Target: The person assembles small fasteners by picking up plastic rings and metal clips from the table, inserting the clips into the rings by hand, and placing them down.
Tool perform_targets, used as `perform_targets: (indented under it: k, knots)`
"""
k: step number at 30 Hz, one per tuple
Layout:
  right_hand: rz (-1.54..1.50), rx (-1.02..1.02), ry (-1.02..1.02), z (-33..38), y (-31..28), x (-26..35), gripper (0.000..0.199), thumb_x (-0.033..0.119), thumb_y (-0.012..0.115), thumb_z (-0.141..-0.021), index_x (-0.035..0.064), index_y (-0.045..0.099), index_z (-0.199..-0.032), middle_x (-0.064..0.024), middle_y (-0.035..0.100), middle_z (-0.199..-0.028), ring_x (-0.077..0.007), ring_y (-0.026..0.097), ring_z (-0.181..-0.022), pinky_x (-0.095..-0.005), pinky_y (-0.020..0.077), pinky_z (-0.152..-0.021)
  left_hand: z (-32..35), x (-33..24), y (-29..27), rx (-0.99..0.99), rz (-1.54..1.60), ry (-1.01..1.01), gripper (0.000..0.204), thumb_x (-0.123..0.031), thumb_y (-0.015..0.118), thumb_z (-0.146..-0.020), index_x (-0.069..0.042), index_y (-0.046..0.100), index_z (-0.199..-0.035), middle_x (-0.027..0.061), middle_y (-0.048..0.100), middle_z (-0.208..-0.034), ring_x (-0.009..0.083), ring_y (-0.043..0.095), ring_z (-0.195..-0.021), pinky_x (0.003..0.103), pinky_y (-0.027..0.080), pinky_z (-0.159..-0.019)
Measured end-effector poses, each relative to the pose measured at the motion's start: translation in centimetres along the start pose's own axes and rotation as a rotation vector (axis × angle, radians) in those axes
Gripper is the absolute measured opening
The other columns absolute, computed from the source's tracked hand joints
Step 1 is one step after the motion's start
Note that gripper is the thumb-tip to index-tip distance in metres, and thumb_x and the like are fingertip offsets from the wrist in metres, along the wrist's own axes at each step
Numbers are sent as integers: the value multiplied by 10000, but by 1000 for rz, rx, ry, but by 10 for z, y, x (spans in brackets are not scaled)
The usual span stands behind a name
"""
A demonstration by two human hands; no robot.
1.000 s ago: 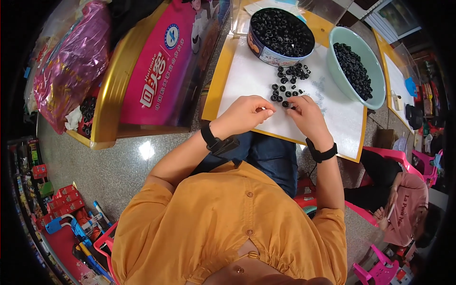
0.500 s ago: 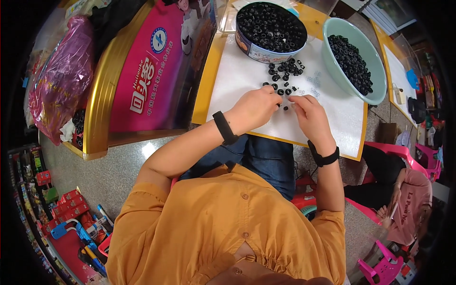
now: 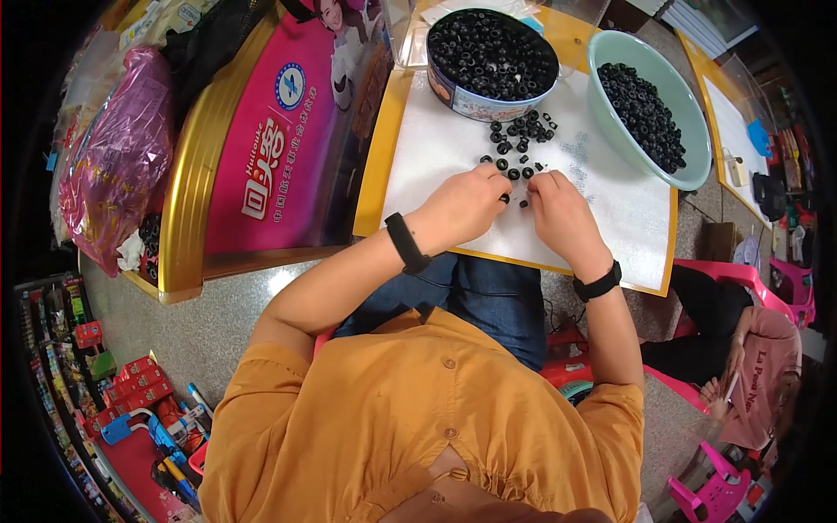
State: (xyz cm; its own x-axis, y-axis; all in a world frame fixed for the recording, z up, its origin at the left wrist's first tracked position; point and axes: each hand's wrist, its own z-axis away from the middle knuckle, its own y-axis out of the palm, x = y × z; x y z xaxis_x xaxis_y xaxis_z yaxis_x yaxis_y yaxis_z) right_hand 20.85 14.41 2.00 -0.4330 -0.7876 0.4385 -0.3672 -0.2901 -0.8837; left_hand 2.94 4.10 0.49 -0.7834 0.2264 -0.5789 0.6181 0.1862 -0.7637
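My left hand (image 3: 466,206) is closed in a pinch, with a small black ring-shaped part (image 3: 504,199) at its fingertips. Just across from it, my right hand (image 3: 563,215) has its fingers pressed together; whatever they hold is too small to make out. A tiny black piece (image 3: 524,204) is right by the right fingertips. Beyond both hands, several loose black round parts (image 3: 527,129) lie scattered on a white padded sheet (image 3: 432,161).
A round tin (image 3: 488,109) full of black parts stands at the far side. To its right, a pale green bowl (image 3: 695,131) holds more. A yellow-edged counter with a pink panel (image 3: 235,187) rises on the left. Another person (image 3: 763,366) sits at right.
Both hands stay close together over the sheet. The left fingers have shifted slightly and the black ring now shows at their tips. The right hand has turned a little, its fingers more drawn together.
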Motion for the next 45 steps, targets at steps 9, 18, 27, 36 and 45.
perform_targets:
  k: [9, 18, 27, 36, 45]
  knots:
    - [97, -12, -91, 4, -1, -1, 159, 27, 582, -842, 21, 608, -999, -166, 595, -892, -343, 628, -824, -412, 530, -722, 24, -5, -15, 107, -43, 5, 194, -42, 637, -821, -52, 644, -1014, 127, 614, -947, 310, 639, -800, 388, 541, -736]
    - [-99, -106, 120, 15, -9, 4, 109, 39, 606, -840, 15, 622, -946, -150, 634, -853, -301, 639, -766, -395, 528, -693, 19, 4, -33, 351, -152, 163, 257, -52, 642, -838, -70, 643, -1095, 128, 574, -1018, 295, 635, -853, 381, 542, -762]
    - [-673, -236, 469, 43, 1, 19, 169, 71, 654, -893, 5, 693, -1043, -85, 677, -887, -114, 615, -626, -244, 495, -562, 21, 8, -35, 348, -110, 178, 230, -77, 646, -843, -66, 665, -1072, 121, 591, -1025, 302, 629, -881, 369, 538, -783]
    - [-889, -371, 166, 46, 7, 61, 138, 11, 676, -886, -11, 694, -1021, -70, 638, -945, -89, 601, -630, -210, 488, -573, 35, -11, -39, 168, 1059, -399, 223, -119, 686, -910, 9, 663, -1091, 39, 626, -867, 90, 616, -648, 229, 515, -545]
    - [-721, -336, -4, 47, 4, 75, 199, -61, 691, -809, 22, 722, -988, -77, 642, -917, -140, 624, -712, -245, 505, -592, 47, -30, -45, 168, 1169, -404, 210, -54, 666, -910, 26, 658, -1104, 55, 663, -832, 97, 629, -650, 222, 526, -527]
